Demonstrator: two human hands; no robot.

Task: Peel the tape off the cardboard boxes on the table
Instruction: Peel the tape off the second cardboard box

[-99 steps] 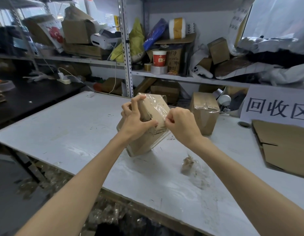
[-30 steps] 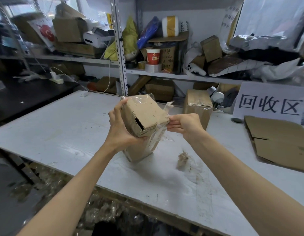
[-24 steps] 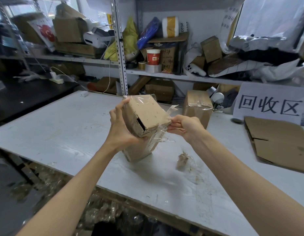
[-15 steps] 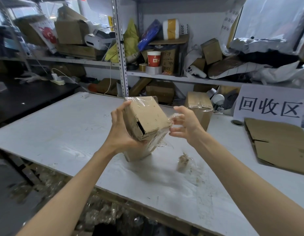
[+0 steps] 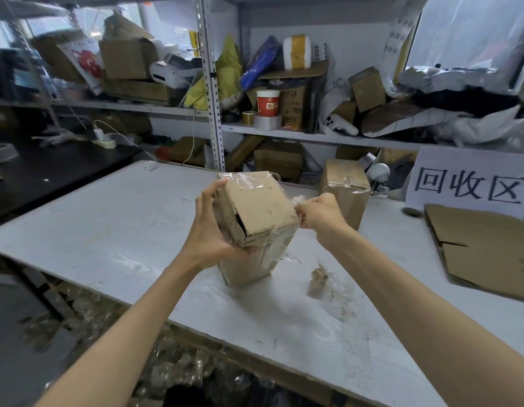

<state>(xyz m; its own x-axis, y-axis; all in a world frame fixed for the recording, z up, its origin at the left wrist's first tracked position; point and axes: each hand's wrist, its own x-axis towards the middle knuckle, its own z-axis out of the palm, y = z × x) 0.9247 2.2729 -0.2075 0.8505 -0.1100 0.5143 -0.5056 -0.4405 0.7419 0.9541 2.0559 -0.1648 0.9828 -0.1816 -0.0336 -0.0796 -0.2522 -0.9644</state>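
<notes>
presently: cardboard box (image 5: 256, 211), tilted on white table (image 5: 113, 230), is gripped by left hand (image 5: 209, 230); clear tape (image 5: 293, 201) at its edge is pinched by right hand (image 5: 321, 214).

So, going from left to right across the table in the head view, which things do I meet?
left hand → held cardboard box → right hand, pinching the tape → second taped box → flattened cardboard

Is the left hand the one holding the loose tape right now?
No, the left hand grips the cardboard box, while the right hand pinches the bunched clear tape at the box's edge.
</notes>
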